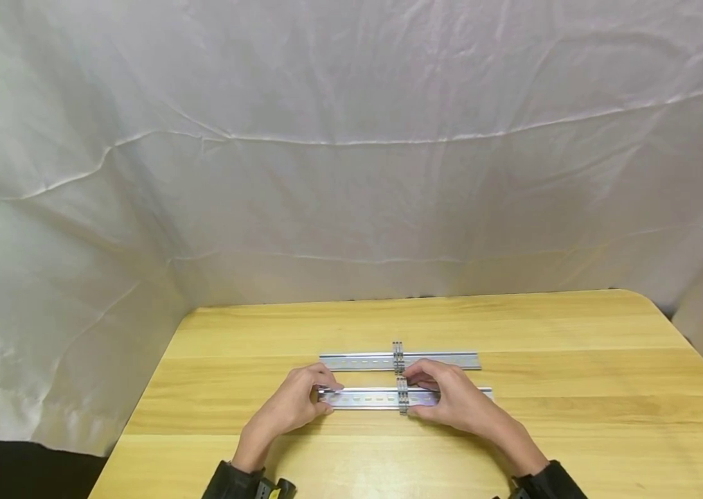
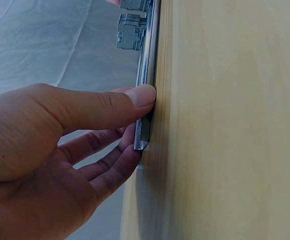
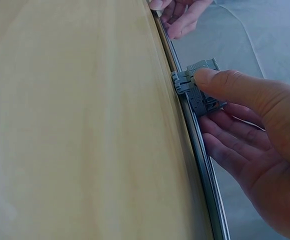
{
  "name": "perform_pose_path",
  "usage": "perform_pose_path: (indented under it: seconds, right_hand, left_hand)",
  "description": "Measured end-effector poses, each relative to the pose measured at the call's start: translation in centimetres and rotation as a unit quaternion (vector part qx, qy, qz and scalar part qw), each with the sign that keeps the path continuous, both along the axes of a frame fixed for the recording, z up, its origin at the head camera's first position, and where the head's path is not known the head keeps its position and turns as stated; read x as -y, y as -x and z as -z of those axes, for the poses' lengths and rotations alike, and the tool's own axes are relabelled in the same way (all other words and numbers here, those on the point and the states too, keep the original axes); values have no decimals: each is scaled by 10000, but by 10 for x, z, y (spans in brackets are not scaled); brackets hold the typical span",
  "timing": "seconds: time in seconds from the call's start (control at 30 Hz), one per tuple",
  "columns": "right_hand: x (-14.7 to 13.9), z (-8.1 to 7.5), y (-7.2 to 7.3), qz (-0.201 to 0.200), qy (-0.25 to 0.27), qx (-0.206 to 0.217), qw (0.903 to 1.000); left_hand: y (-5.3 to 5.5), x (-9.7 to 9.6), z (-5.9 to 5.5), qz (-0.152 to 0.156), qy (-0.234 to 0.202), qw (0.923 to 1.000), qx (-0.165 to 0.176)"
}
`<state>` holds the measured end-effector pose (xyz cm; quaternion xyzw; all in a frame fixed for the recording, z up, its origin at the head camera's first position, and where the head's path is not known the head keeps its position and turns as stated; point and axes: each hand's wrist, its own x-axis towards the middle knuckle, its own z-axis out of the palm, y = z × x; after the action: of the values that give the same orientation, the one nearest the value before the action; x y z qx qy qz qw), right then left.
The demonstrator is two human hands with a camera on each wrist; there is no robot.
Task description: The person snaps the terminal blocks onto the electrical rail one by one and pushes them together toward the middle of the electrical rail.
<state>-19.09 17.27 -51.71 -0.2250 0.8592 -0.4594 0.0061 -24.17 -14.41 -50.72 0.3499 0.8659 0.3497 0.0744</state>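
A slotted metal DIN rail lies lengthwise on the near part of the table, carrying a small group of grey terminal blocks. My left hand holds this rail's left end, its thumb along the near edge and fingers on the far side, as the left wrist view also shows. At the blocks, my right hand pinches them, thumb on the near face and fingers behind. In the right wrist view the grey terminal blocks straddle the rail under the thumb.
Behind lies a second DIN rail, parallel to the first, with its own grey terminal blocks near its middle. The wooden table ends at a pale fabric curtain along the back and sides.
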Motion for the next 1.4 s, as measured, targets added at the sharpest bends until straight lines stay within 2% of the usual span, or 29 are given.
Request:
perform_pose_path:
  seconds: [0.2, 0.37, 0.53, 0.63, 0.83, 1.07, 1.23, 1.4]
  right_hand:
    - [-3, -2, 0, -91, 61, 70, 9999]
    - [-18, -16, -2, -92, 103, 78, 9999]
    - [-47, -34, -5, 123, -675, 154, 9975]
    - [-61, -40, -9, 145, -1349, 175, 9906]
    - [-74, -33, -13, 27, -1997, -141, 9798]
    - [-76, -26, -10, 36, -1822, -154, 9831]
    - [-74, -25, -9, 48, -1878, -161, 9821]
    - [-73, -26, -7, 14, -1861, -182, 9824]
  left_hand:
    - [0, 0, 0, 16, 8, 10000, 3]
    - [0, 0, -1, 28, 23, 10000, -13]
    - [0, 1, 0, 45, -10, 10000, 43]
    - [0, 2, -1, 56, -10, 10000, 61]
    - [1, 2, -1, 50, 6, 10000, -12]
    - [3, 3, 1, 71, -27, 10000, -38]
    - [3, 7, 4, 74, 7, 10000, -66]
    - [4, 10, 4, 7, -1, 10000, 57]
